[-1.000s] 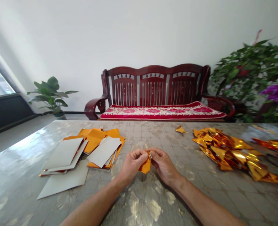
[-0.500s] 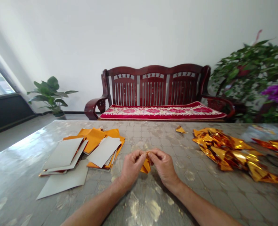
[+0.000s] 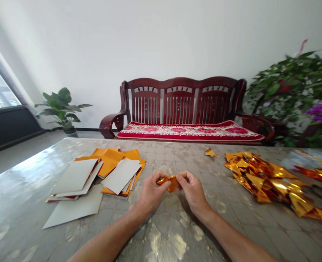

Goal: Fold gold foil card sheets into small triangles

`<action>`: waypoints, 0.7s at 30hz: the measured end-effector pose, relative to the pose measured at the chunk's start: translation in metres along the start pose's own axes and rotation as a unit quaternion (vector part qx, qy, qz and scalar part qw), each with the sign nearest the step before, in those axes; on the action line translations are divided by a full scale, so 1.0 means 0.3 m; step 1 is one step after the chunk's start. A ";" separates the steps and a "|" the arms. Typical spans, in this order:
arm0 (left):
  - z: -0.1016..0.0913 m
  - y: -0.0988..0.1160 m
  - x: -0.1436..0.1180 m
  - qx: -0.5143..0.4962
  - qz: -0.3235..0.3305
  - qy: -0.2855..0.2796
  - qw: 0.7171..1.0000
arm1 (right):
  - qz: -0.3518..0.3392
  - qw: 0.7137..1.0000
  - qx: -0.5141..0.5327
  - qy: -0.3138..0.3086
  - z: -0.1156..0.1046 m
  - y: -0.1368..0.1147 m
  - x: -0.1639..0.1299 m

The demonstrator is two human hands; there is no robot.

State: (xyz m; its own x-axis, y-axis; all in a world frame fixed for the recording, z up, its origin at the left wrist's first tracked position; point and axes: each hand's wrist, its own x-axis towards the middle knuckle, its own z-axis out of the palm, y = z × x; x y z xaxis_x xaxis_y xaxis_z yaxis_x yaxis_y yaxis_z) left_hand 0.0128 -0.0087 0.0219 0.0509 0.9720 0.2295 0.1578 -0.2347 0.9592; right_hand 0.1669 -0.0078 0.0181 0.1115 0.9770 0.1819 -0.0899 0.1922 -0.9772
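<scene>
A small piece of folded gold foil paper point(image 3: 173, 184) is held between my two hands above the middle of the table. My left hand point(image 3: 153, 191) pinches its left end between thumb and fingers. At the other end, the fingers of my right hand point(image 3: 190, 189) are closed on the same paper. Part of the fold is hidden behind my fingertips. To the left lie loose stacks of paper squares, some with the pale back point(image 3: 75, 177) up, others with the orange-gold face point(image 3: 110, 160) up.
A heap of folded gold foil pieces point(image 3: 261, 176) spreads over the right of the table point(image 3: 161, 233). One small folded piece point(image 3: 210, 152) lies apart near the far edge. Clear plastic point(image 3: 308, 159) sits at the far right. Beyond stand a wooden bench point(image 3: 177, 105) and potted plants point(image 3: 61, 109).
The foil paper has turned in my hands; its pointed end no longer hangs down, and a shiny, rounded side faces me. My hands are slightly farther apart. The view has shifted slightly.
</scene>
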 end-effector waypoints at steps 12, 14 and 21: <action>-0.045 -0.038 0.037 0.049 -0.055 0.046 0.996 | 0.033 0.998 -0.025 -0.049 -0.016 0.002 0.022; -0.055 -0.029 0.040 0.093 -0.041 0.055 0.993 | 0.022 0.997 -0.053 -0.051 -0.016 0.002 0.019; -0.054 -0.044 0.048 0.106 -0.021 0.033 0.994 | -0.056 0.988 -0.142 -0.040 -0.011 0.010 0.003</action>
State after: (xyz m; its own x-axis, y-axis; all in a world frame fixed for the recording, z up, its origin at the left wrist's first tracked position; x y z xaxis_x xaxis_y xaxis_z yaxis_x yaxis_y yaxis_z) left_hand -0.0045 0.0087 0.0153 -0.0245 0.9779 0.2076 0.3623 -0.1848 0.9136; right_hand 0.1699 -0.0065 0.0150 0.0256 0.9574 0.2876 0.2002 0.2770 -0.9398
